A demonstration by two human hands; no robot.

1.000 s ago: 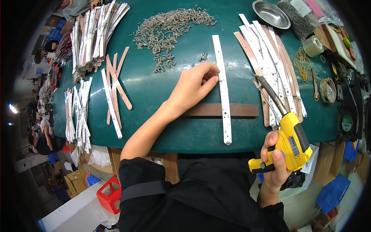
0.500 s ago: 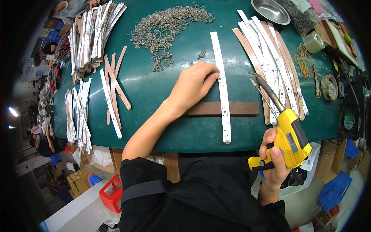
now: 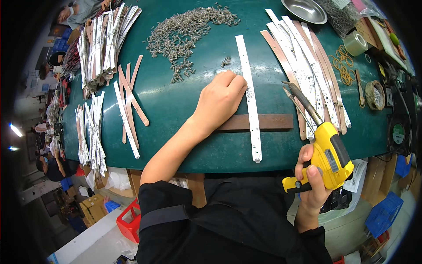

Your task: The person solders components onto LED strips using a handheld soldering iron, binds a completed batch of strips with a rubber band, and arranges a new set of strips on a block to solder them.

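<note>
A long white LED strip board [image 3: 249, 97] stands lengthwise before me, its lower part lying across a flat brown bar [image 3: 276, 122]. My left hand [image 3: 221, 99] is at the strip's left edge with its fingers closed; the fingertips are hidden, so whatever they pinch cannot be made out. In my right hand [image 3: 313, 176] is a yellow soldering gun [image 3: 332, 156], gripped by its handle. Its dark tip and thin feed tube point up and left, right of the strip and apart from it. Just left of the strip lies a small cluster of metal parts [image 3: 226, 61].
A big heap of small metal parts [image 3: 180, 37] covers the far middle of the green table [image 3: 189, 152]. Strip bundles lie at left [image 3: 99, 48] and right [image 3: 307, 70]. Rubber bands [image 3: 345, 66], a tape roll [image 3: 356, 43] and a steel bowl [image 3: 306, 9] sit at right.
My left hand has turned at the strip's edge, knuckles higher, so its thumb and fingertips no longer show. The soldering gun has stayed nearly still; the whole view has shifted slightly.
</note>
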